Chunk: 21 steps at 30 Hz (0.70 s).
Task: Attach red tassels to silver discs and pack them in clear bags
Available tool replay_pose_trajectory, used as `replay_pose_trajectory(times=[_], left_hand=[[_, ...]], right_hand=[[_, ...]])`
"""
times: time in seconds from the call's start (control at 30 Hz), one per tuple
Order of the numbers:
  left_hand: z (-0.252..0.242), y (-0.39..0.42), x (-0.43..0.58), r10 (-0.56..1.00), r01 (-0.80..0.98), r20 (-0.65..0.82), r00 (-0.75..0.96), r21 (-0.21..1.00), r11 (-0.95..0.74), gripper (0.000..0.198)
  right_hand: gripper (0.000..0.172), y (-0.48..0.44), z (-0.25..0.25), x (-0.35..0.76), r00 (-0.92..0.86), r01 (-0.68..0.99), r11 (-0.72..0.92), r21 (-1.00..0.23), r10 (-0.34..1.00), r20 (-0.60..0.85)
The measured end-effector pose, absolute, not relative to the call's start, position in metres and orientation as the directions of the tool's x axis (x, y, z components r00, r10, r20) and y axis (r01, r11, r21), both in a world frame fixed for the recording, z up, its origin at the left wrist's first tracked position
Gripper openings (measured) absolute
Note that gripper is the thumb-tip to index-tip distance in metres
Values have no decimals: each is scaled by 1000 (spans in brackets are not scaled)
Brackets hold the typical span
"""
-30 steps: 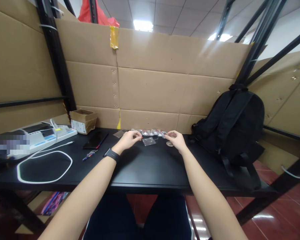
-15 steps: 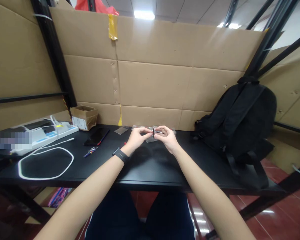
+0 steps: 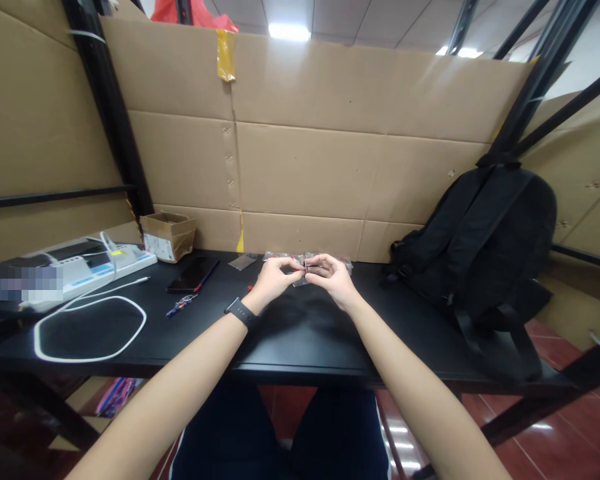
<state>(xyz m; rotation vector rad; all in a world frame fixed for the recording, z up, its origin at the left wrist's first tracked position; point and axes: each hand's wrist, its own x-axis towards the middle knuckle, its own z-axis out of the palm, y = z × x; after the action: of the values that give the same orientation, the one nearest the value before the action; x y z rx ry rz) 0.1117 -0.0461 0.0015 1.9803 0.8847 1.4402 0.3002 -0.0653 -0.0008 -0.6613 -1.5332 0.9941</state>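
Disc-like part point(image 3: 306, 267) | off the worktop point(image 3: 300, 340) now, right hand point(image 3: 336, 281) pinching it | left hand point(image 3: 274, 280) pinched up against it (can't tell what's in there) | so both are busy

Held between the fingertips of the left hand point(image 3: 274, 279) and right hand point(image 3: 336, 280), a small item point(image 3: 307, 267) is largely covered and too small to identify. Both hands partly conceal the clear packets point(image 3: 283, 256) behind them; contents indistinct. A red speck point(image 3: 250, 288) near the left wrist cannot be identified. Pixelation obscures the power strip's point(image 3: 139, 261) left end. Red plastic point(image 3: 195, 17) is cut off by the top edge, both forearms point(image 3: 180, 357) by the bottom.
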Motion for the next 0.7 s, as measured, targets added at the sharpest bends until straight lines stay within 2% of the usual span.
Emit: replay_pose_trajectory(times=[0.37, 0.7], left_hand=[[-1, -44, 114, 755, 138, 600, 264, 752, -645, 16], [-14, -36, 117, 804, -63, 523, 283, 847, -528, 27]], right_hand=[[42, -65, 1, 300, -211, -53, 543, -838, 814, 541], [41, -59, -2, 300, -211, -61, 517, -854, 829, 517]])
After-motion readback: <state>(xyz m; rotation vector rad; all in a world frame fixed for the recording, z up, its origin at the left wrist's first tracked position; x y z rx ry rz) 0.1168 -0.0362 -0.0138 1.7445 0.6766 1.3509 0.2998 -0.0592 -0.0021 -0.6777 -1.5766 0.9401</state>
